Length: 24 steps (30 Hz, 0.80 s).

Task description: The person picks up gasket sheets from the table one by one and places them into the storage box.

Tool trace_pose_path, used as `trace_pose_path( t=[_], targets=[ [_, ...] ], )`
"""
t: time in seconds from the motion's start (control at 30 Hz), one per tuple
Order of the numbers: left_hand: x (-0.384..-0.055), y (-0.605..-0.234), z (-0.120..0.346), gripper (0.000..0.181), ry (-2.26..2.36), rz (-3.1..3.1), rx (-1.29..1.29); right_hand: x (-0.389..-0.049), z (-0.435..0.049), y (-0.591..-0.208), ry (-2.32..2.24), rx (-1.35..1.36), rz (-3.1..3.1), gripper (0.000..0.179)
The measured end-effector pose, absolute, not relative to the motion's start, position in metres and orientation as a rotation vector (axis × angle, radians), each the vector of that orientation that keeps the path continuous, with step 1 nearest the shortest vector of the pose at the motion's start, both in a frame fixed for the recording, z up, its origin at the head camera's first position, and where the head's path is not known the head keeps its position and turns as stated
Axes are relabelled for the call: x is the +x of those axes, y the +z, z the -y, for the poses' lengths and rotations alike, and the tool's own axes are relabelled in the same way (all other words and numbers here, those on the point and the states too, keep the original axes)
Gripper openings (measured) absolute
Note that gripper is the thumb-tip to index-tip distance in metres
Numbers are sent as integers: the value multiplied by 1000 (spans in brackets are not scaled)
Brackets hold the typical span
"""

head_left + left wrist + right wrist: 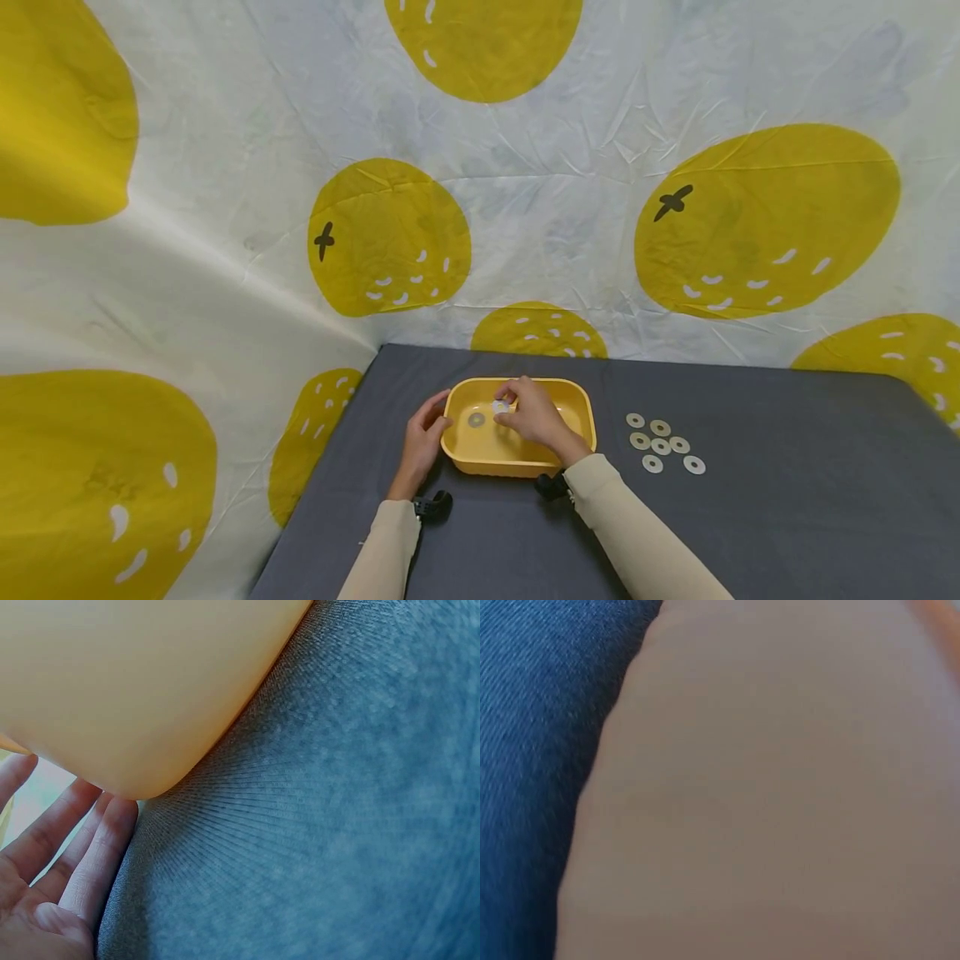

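A yellow plastic tray (525, 468) stands on the dark cloth. My right hand (535, 414) reaches over its rim and pinches a flat washer (500, 407) between thumb and fingers, inside the tray. Another washer (476, 420) lies flat on the tray floor, left of that hand. At the tray's left end is my left hand (422, 442), its fairly straight fingers touching the outer wall, the thumb near the rim. The left wrist view shows those fingers (101, 851) against the tray's corner. In the right wrist view the tray wall (765, 780) hides the right hand.
Several loose washers (661, 447) lie flat in a group on the cloth to the right of the tray. The dark cloth (810, 483) extends further right. Behind and at the left hangs a white curtain (547, 225) printed with yellow fruit.
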<state>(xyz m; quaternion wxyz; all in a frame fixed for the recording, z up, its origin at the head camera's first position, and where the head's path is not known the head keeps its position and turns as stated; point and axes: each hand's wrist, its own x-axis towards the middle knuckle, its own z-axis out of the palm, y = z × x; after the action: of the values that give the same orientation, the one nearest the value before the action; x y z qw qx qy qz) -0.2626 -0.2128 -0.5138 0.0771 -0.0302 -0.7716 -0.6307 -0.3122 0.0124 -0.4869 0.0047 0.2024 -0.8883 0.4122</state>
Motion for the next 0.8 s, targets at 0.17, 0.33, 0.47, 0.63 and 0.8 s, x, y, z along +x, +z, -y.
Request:
trace_pose_path(
  t=[0.17,0.33,0.47,0.63,0.8],
  targets=[
    [-273,-529,216,51,-1899,2321,-86,-315,-4,-492,1279,621,2783,25],
    [-283,-545,218,51,-1900,2277,-57,-315,2,-493,1287,581,2811,23],
    [-283,-547,217,49,-1897,2241,-48,-315,6,-493,1269,552,2832,23],
    [-282,-547,216,48,-1884,2234,-57,-313,10,-494,1263,499,2857,24],
    [-282,-546,216,47,-1889,2245,-45,-314,11,-496,1238,460,2888,25]
  ],
)
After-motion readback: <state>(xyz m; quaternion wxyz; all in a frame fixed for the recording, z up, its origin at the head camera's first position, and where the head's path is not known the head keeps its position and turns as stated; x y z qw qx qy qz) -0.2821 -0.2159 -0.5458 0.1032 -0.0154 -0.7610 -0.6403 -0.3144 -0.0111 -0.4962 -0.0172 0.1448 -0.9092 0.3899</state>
